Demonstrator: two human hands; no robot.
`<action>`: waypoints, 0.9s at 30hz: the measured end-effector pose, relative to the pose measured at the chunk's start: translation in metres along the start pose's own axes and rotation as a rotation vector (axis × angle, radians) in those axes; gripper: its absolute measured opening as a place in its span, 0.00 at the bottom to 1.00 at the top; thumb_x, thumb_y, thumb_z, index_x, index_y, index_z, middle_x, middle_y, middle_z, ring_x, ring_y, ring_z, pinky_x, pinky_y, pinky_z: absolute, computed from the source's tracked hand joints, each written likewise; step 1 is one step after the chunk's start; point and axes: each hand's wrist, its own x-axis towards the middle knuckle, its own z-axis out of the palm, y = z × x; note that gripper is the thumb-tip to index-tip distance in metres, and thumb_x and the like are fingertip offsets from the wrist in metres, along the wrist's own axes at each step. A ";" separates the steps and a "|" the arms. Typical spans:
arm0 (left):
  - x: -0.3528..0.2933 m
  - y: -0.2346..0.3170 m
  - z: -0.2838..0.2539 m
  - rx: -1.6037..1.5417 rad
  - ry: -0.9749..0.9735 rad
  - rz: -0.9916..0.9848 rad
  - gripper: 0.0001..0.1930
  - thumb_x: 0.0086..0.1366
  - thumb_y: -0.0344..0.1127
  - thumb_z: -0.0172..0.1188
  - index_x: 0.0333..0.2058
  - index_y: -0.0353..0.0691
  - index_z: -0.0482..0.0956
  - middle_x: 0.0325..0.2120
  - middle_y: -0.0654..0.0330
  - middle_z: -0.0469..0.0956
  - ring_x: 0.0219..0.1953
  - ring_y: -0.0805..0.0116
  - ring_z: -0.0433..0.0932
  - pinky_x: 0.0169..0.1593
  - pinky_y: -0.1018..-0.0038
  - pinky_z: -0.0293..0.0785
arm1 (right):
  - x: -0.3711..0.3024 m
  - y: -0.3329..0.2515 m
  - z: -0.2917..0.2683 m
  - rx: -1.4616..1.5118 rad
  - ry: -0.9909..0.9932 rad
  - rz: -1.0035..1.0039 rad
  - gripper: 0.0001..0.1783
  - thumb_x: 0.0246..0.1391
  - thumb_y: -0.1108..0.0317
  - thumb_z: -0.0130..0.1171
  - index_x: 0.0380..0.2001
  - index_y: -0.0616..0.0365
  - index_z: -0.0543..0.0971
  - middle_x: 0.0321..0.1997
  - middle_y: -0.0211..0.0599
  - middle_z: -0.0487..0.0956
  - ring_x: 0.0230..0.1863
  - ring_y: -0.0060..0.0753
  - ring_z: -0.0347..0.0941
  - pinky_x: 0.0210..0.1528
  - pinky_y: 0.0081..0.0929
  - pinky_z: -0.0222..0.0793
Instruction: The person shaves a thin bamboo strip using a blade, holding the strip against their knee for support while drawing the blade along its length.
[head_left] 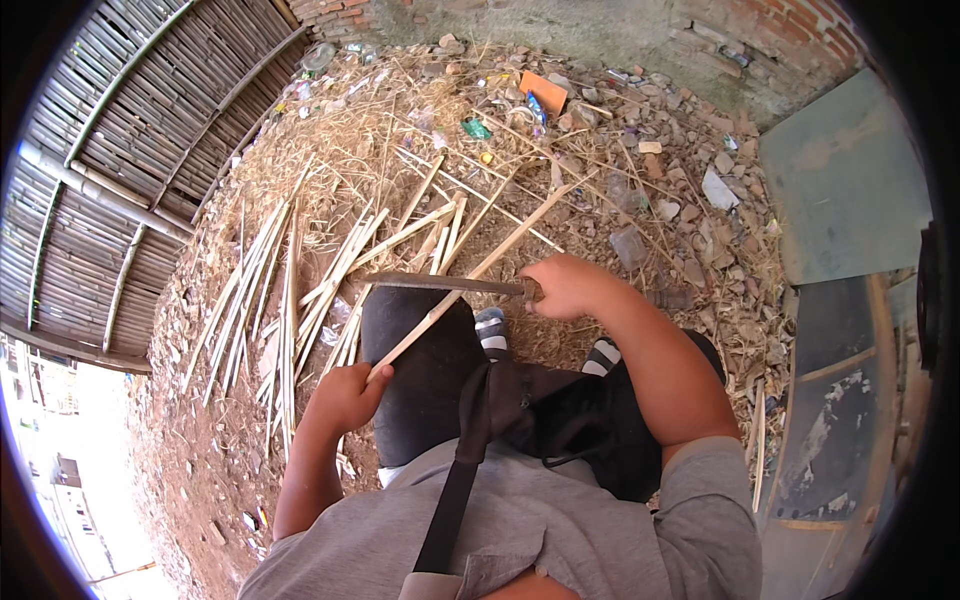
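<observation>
Left grip (345, 398) closed round pale strip (512, 242); right grip (567, 284) clenched on machete (425, 281); machete across strip.

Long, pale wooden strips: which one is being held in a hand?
The strip gripped in the person's bare left hand, slanting over the black-clad left leg; the other strips lie on the ground.

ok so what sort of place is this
Probably a rough outdoor yard: there's a slatted screen at the left, a wall with exposed brick at the back, and straw and rubble littering the dirt ground.
</observation>
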 end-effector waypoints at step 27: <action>0.005 -0.008 0.002 -0.033 -0.029 0.013 0.32 0.75 0.59 0.45 0.32 0.31 0.80 0.26 0.39 0.79 0.35 0.37 0.80 0.41 0.50 0.72 | -0.006 0.067 -0.028 0.152 0.242 0.361 0.28 0.49 0.55 0.71 0.49 0.61 0.82 0.44 0.49 0.85 0.49 0.49 0.82 0.53 0.42 0.76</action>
